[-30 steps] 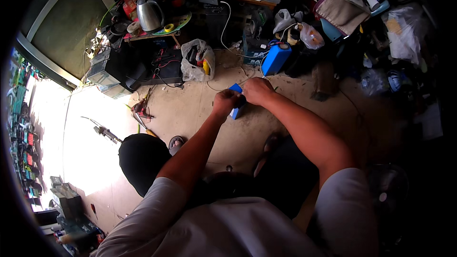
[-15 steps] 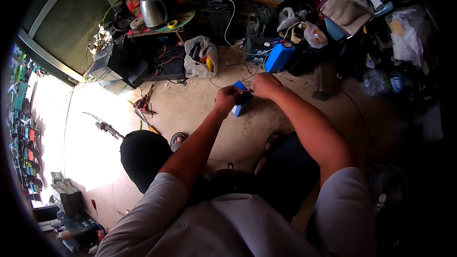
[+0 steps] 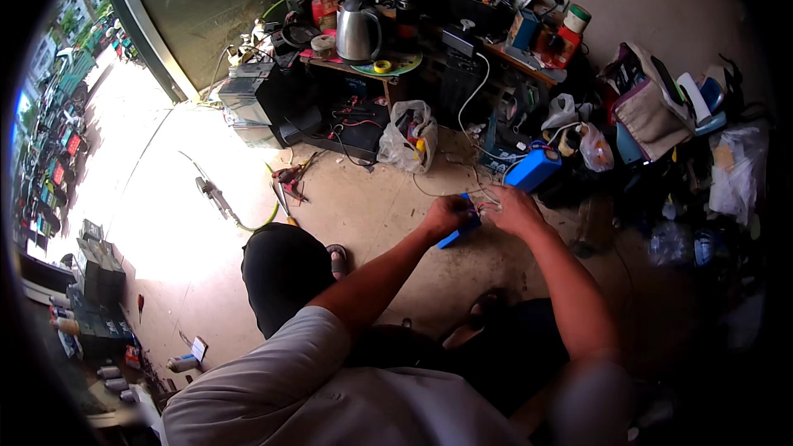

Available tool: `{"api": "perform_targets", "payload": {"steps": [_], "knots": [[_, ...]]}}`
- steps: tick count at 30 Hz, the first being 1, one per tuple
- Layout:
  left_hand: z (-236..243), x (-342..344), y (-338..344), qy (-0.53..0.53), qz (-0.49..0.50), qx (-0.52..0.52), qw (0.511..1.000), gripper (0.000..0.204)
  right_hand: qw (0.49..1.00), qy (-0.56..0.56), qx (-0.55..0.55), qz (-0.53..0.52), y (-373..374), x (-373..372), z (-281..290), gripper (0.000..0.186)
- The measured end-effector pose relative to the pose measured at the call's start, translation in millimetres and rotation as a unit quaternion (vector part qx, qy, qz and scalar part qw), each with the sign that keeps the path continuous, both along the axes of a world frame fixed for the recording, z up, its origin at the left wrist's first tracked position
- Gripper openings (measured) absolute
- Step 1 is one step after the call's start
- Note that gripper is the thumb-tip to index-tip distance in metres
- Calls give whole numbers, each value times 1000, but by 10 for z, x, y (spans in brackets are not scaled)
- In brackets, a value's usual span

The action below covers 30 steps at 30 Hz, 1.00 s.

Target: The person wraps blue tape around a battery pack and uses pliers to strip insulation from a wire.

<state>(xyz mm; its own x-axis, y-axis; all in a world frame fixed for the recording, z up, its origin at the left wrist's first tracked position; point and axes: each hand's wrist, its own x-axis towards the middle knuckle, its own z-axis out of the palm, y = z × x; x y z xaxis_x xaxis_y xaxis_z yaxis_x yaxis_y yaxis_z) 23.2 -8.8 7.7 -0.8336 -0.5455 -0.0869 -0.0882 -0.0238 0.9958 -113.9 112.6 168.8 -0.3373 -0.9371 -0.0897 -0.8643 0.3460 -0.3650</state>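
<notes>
Left hand (image 3: 448, 214) and right hand (image 3: 516, 211) flank the blue pack (image 3: 457, 235); whether fingers (image 3: 500, 193) pinch, I cannot tell

A small blue block (image 3: 448, 240), box-shaped with straight edges, sat above the bare tan floor in front of the person, slanting from lower left to upper right. The left hand (image 3: 448, 215) covered part of it, so its full outline could not be seen, nor whether it stood or lay flat. Thin reddish wires (image 3: 489, 206) showed beside its upper right end, reaching the right hand's (image 3: 515, 211) fingertips; they were too small for their ends to be made out.
</notes>
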Motion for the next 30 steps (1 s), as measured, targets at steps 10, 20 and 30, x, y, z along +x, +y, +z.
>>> {"api": "perform_targets", "payload": {"steps": [10,20,30], "knots": [[429,109,-52,-24,59,-53,997,33,982,128,-140,20,-38,114,467,60],[1238,457,-327,22,145,-34,989,29,971,89,-215,58,-75,376,827,55],[1900,1211,-409,51,186,-25,981,21,977,-19,-197,73,-191,682,1004,46]]}}
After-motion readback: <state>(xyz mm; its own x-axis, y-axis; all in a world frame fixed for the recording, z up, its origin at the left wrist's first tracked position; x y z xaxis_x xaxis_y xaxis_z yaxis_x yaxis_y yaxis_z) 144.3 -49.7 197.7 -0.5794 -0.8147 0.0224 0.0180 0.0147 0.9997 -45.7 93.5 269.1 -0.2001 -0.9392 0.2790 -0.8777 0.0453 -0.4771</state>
